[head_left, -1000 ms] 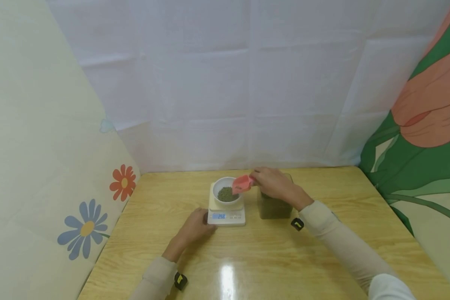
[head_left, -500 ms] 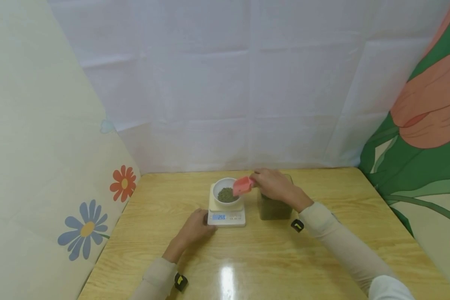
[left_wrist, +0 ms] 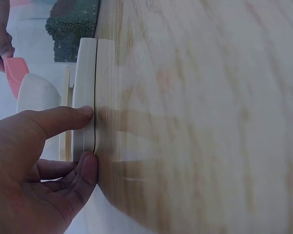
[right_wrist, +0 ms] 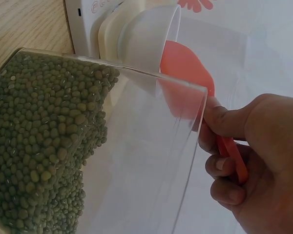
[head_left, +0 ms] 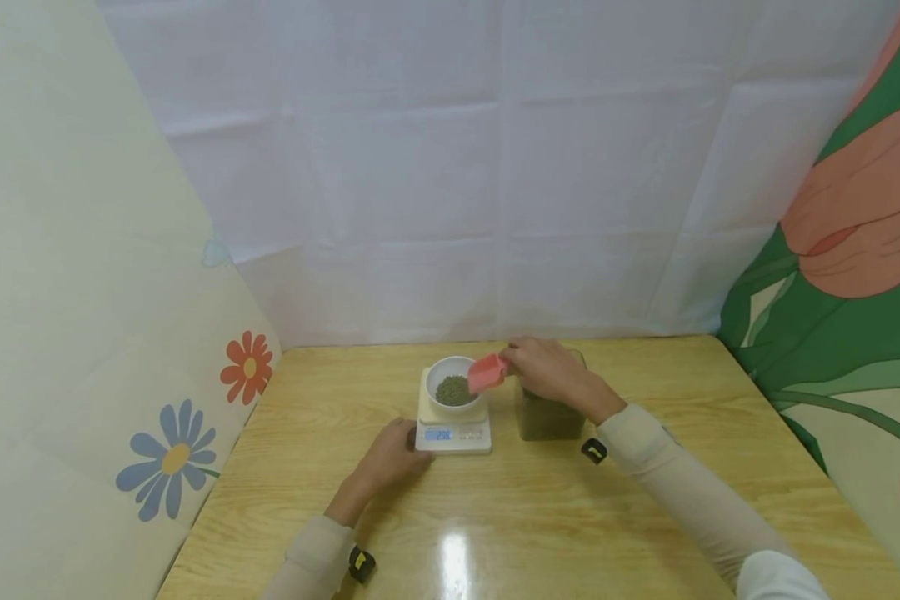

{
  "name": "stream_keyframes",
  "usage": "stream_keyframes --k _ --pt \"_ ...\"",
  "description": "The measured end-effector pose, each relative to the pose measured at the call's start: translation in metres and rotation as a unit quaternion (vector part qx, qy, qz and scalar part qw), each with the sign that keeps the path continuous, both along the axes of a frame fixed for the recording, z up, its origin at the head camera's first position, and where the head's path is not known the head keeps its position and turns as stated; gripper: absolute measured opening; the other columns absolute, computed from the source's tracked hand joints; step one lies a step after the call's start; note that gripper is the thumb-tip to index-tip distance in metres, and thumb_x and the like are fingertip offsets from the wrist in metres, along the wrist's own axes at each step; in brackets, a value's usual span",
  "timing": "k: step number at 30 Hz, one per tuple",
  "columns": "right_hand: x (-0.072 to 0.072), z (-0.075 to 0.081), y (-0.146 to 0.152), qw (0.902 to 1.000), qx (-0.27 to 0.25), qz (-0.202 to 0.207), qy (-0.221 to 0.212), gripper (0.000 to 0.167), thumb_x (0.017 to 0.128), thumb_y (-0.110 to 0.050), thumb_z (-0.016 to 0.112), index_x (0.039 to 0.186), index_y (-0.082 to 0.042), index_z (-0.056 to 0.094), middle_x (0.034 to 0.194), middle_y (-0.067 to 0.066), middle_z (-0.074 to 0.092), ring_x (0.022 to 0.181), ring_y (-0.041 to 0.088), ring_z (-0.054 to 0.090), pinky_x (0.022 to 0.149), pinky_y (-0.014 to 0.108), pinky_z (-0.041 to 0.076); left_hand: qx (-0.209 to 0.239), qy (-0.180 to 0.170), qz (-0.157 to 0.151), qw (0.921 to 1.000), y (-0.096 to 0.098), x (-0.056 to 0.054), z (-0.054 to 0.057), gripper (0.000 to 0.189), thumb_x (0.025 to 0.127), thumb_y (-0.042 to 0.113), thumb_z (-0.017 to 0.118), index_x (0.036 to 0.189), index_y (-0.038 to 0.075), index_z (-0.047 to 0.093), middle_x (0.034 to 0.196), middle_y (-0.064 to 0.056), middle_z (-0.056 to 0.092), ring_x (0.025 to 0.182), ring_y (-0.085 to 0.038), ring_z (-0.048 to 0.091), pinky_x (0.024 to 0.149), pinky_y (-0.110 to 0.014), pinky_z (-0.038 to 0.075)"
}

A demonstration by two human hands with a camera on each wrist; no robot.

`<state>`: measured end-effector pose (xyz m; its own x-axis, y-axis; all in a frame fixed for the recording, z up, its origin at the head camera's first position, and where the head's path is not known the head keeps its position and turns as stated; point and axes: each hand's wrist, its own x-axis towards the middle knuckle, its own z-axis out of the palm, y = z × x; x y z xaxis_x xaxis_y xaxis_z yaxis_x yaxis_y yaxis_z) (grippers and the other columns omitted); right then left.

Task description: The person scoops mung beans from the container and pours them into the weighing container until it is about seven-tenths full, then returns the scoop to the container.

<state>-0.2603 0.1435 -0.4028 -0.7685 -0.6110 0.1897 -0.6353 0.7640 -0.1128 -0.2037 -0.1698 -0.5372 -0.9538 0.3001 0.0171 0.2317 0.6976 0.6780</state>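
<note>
Pinching the scoop by its handle, our right hand holds it at the bowl's right rim, lip pointing inward, probably to keep beans from spilling. Our left hand grips the near left corner of the scale, seemingly to steady it. We have the bowl on its platform, likely so the weight registers; the digits are blurred. Just right, the box stands on the table, apparently for easy reach.

Free table stretches between the forearms up to the scale. A narrow gap parts scale and box; the scoop and right hand overhang it.
</note>
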Motion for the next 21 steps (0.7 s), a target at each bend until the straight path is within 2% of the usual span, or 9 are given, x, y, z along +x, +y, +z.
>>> stream_keyframes --k 21 --pt "0.0021 -0.0021 0.0090 0.9999 -0.014 -0.007 0.005 0.020 0.102 -0.017 0.072 0.116 -0.004 0.075 0.109 0.010 0.076 0.094 0.026 0.071 0.079 0.040 0.063 -0.008 0.005 0.002 1.0000 0.0015 0.0001 0.0019 0.038 0.087 0.019 0.086 0.119 0.002 0.075 0.109 -0.010 0.071 0.102 -0.023 0.062 0.100 -0.053 0.057"
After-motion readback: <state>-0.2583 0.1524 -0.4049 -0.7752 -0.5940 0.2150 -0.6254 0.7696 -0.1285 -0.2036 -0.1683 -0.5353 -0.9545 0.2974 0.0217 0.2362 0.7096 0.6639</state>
